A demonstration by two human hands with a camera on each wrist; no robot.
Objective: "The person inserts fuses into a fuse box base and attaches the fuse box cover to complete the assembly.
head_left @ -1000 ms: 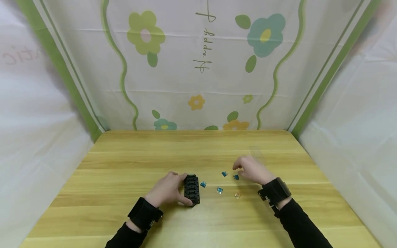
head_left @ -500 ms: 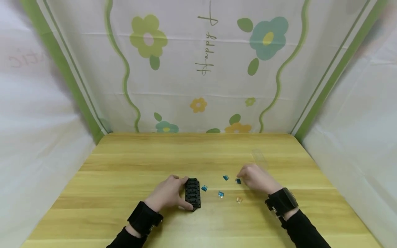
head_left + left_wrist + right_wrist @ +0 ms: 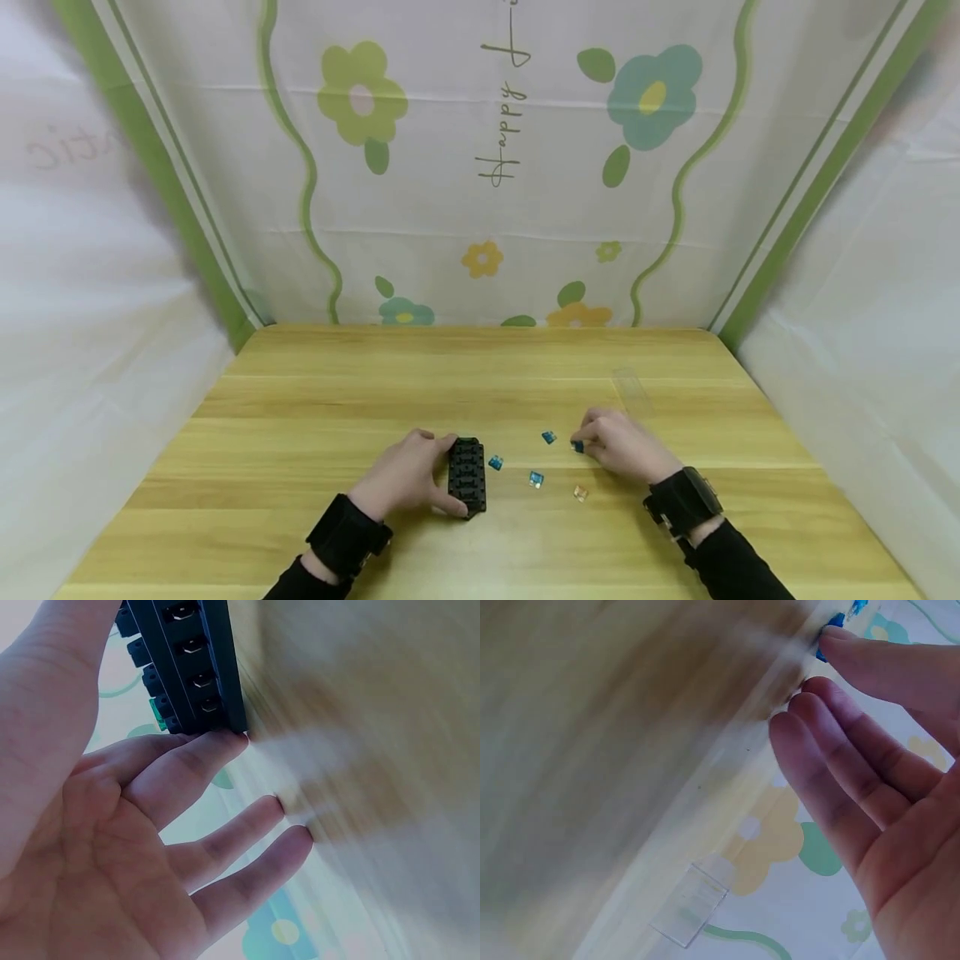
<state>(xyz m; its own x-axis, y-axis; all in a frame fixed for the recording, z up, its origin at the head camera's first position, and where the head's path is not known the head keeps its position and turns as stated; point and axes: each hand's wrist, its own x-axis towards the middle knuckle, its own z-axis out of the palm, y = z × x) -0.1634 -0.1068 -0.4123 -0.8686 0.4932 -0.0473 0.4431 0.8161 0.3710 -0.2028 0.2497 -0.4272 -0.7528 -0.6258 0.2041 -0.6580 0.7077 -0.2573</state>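
Note:
A black fuse block (image 3: 467, 475) with a row of slots lies on the table, upright lengthwise in the head view. My left hand (image 3: 411, 473) grips it by its two ends, thumb at the near end and index finger at the far end. Over to the right, my right hand (image 3: 628, 446) pinches a blue blade fuse (image 3: 577, 447) at the table surface; the thumb covers part of this fuse (image 3: 821, 654) in the right wrist view. Between the hands lie more blue fuses: one beside the block (image 3: 496, 462), one farther back (image 3: 549, 437), one nearer (image 3: 536, 479).
An amber blade fuse (image 3: 581, 493) lies in front of the right hand. Behind that hand is a clear plastic cover (image 3: 630, 388), flat on the wooden table (image 3: 360, 367). A patterned cloth wall (image 3: 450, 167) rises at the table's back edge.
My right hand has lowered onto the blue fuse and its fingers have closed on it. The left hand keeps its grip on the fuse block. The whole head view has shifted slightly.

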